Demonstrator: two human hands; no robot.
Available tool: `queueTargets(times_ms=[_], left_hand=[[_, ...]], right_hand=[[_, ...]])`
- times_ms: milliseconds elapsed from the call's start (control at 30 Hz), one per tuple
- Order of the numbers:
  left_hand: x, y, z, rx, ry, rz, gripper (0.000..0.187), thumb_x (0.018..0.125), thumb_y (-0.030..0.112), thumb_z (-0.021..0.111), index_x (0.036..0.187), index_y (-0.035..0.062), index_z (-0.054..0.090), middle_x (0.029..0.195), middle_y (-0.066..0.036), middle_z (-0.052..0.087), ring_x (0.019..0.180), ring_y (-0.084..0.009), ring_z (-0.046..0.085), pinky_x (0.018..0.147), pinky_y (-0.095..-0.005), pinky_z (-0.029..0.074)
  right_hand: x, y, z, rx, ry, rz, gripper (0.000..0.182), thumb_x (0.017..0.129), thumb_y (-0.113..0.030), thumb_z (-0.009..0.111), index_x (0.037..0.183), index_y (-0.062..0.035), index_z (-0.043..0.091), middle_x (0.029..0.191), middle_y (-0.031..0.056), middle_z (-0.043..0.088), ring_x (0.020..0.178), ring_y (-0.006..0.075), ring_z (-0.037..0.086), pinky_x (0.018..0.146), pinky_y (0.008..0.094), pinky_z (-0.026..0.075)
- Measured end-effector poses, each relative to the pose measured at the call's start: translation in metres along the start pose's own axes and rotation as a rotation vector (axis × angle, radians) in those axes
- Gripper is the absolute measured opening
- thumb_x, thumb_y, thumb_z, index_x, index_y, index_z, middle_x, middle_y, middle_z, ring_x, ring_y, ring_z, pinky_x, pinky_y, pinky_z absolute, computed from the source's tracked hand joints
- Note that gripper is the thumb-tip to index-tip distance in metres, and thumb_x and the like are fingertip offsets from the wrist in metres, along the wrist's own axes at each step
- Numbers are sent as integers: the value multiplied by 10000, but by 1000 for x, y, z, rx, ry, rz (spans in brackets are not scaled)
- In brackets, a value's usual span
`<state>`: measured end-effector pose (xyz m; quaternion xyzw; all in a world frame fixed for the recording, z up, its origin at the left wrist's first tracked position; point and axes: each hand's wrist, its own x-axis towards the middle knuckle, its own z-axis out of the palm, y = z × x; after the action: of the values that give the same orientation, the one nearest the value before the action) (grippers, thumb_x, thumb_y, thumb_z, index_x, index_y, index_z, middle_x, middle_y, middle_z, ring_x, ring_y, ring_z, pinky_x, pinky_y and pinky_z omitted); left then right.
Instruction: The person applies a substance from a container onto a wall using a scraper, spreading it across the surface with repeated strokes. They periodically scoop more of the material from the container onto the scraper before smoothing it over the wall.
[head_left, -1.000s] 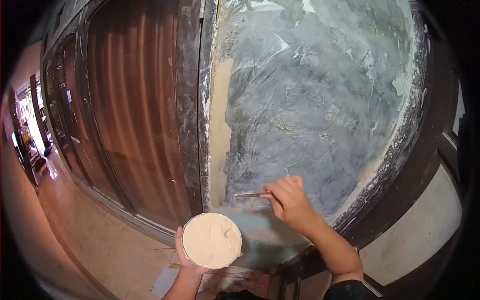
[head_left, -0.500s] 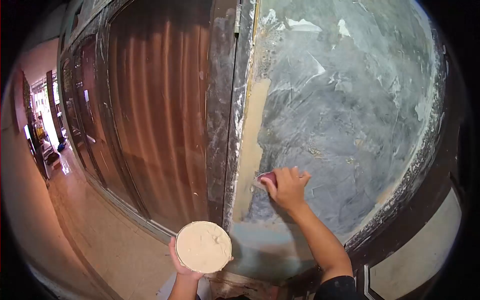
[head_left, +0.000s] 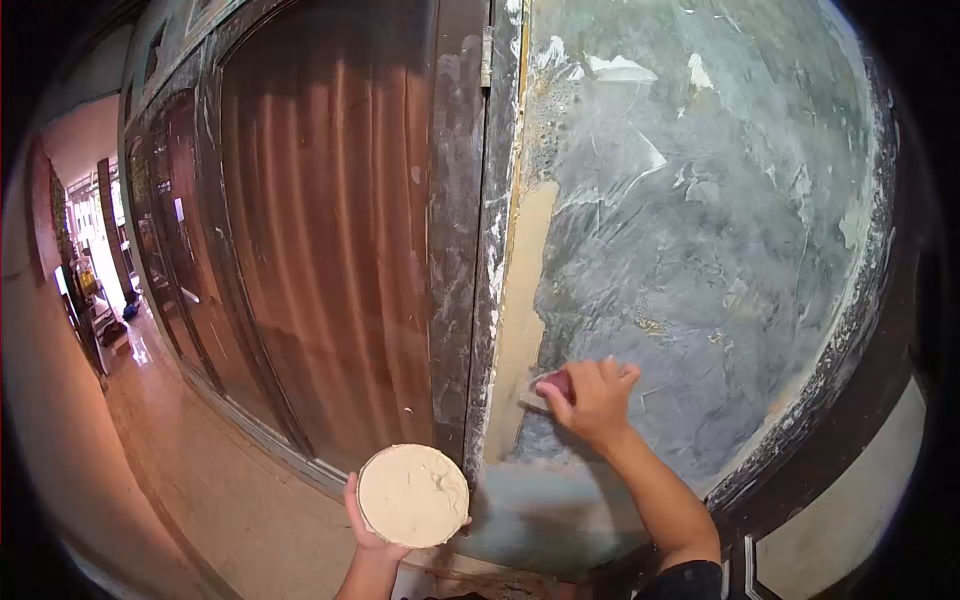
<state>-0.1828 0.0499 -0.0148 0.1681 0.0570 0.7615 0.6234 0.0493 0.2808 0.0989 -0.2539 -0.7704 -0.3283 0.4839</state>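
Observation:
My left hand point(head_left: 366, 524) is wrapped round a round container point(head_left: 412, 546) from below, its opening facing me. Cream-coloured putty point(head_left: 405, 495) fills it, with a rough gouge toward the right side. In my right hand point(head_left: 602, 402) is a putty knife with a dark red handle point(head_left: 556, 386). Its blade, partly hidden and a little blurred, lies against the lower part of a cream putty strip point(head_left: 522, 290). That strip runs down the left edge of the grey, patchy wall point(head_left: 680, 250), beside the door frame.
A dark wooden frame point(head_left: 455, 250) with a glazed panel and brown curtain point(head_left: 325, 230) stands left of the wall. Dark trim point(head_left: 845, 360) curves along the right. Tiled floor point(head_left: 180, 410) leads to a bright opening at the far left.
The view has shifted, so the wall and frame sit slightly lower and further right. My right hand and the knife stay at the strip's lower part; my left hand still holds the container.

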Motion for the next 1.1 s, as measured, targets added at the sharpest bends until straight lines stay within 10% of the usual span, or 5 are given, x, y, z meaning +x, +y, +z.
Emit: queueTargets(times_ms=[300,567,767,967,1100], left_hand=[[5,3,-12,46,46,19,870,952,771,361,1544,145,479,1564,-184,487,1349,-531,500,957,-892,357],[4,4,-5,109,-125,-65,907,923,815,344,1585,198,397,1611,-180,412,1392,-534,458,988,-896,354],[3,7,1,81,-52,-17,874,937,792,366,1536,166,487,1569,-176,482,1364,-542,483,965,-907,337],[2,12,-5,-34,-74,-34,891,923,804,353,1553,180,444,1570,-205,452,1345,-556,493,972,-884,381],[5,13,-10,94,-61,-8,870,929,784,363,1548,180,451,1577,-180,455,1353,-555,481,974,-886,374]], right_hand=[[36,21,4,-49,228,118,357,853,-492,789,985,-183,669,883,-5,601,848,240,530,827,469,290],[-19,4,31,-83,-126,-293,346,842,-498,782,943,-192,655,813,-10,537,822,226,524,827,461,292],[45,37,4,-132,323,49,333,869,-455,783,1038,-188,680,837,7,589,818,236,521,823,447,284],[-31,0,30,-29,-227,-300,302,885,-477,758,1008,-215,673,835,7,585,815,237,525,806,455,300],[64,22,4,-97,181,7,340,873,-489,763,997,-187,669,834,-2,580,807,227,521,779,448,309]])
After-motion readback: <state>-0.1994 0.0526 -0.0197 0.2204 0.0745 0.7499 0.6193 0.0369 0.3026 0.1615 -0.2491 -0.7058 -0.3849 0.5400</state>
